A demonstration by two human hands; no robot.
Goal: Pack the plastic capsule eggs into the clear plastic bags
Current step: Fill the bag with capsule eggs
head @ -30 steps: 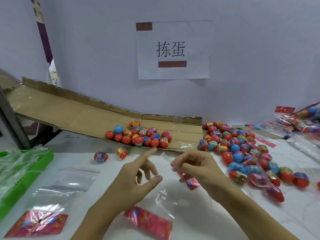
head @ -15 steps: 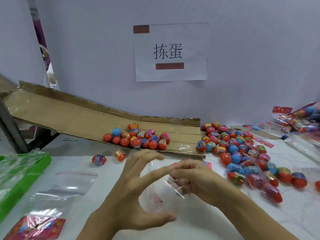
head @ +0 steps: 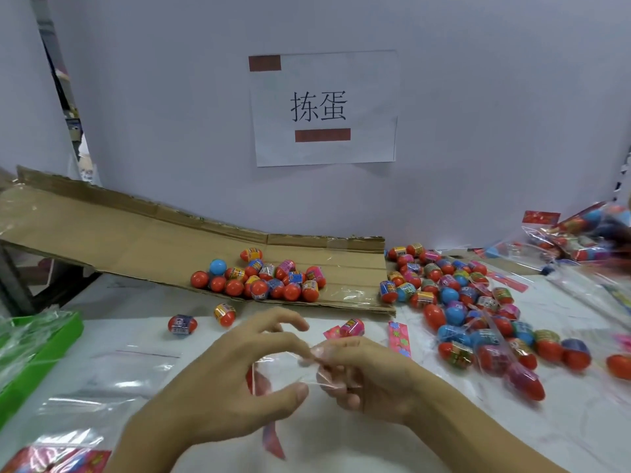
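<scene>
My left hand (head: 225, 387) and my right hand (head: 368, 377) meet at the front centre, both pinching the mouth of a clear plastic bag (head: 273, 380) with a red header that hangs between them. Nothing shows inside the bag. Several red, blue and pink capsule eggs (head: 263, 278) lie at the foot of a cardboard ramp (head: 119, 237). A larger heap of eggs (head: 478, 319) covers the table to the right. Two loose eggs (head: 182, 324) lie in front of the ramp, and one pink egg (head: 351, 327) sits just beyond my right hand.
Flat clear bags (head: 112, 387) with red headers lie at the front left beside a green tray (head: 44, 339) stuffed with plastic. Filled bags (head: 587, 233) pile up at the far right. A paper sign (head: 324, 107) hangs on the wall behind the white table (head: 563, 431).
My left hand closed in from a spread pose onto the bag's mouth. The bag was lifted off the table and now hangs between both hands.
</scene>
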